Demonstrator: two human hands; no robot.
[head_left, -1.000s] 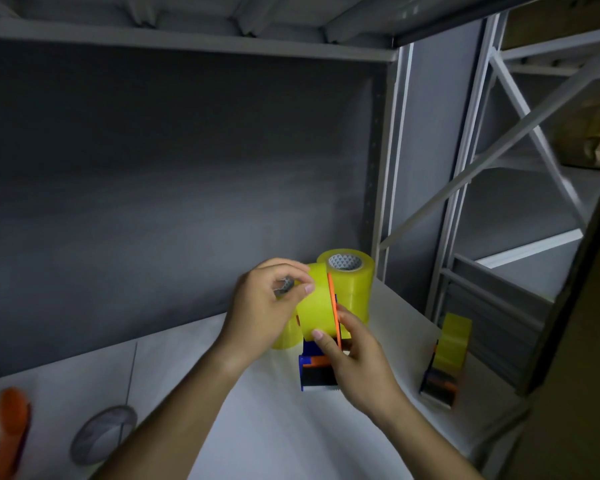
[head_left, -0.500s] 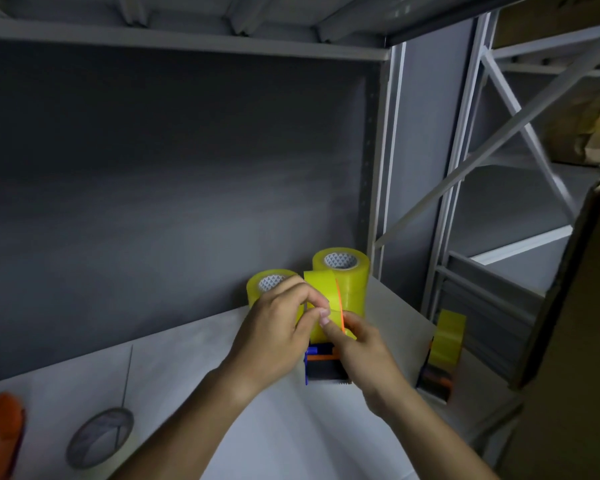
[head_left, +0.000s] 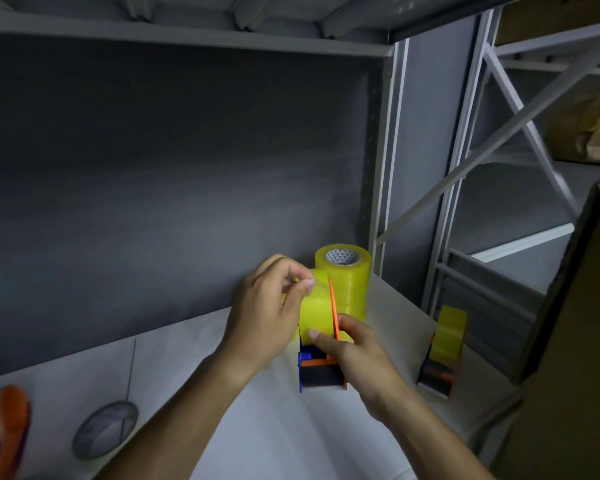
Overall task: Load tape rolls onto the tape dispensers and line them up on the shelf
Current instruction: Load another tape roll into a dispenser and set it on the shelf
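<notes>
Pinching the tape roll (head_left: 315, 315) higher than before, left hand (head_left: 269, 311) fingers at its top, right hand (head_left: 355, 355) gripping the dispenser (head_left: 321, 374)

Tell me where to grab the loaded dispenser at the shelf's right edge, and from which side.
Grip the loaded dispenser by its dark lower body below the yellow roll, coming from the front, probably with the right hand. The roll looks smooth and bulky; the body looks narrower, and nothing blocks that side.

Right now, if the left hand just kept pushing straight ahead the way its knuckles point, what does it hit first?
Probably the stack of yellow tape rolls standing just behind the left hand and the roll it pinches, with the dark back wall beyond. Depth is hard to judge.
</notes>
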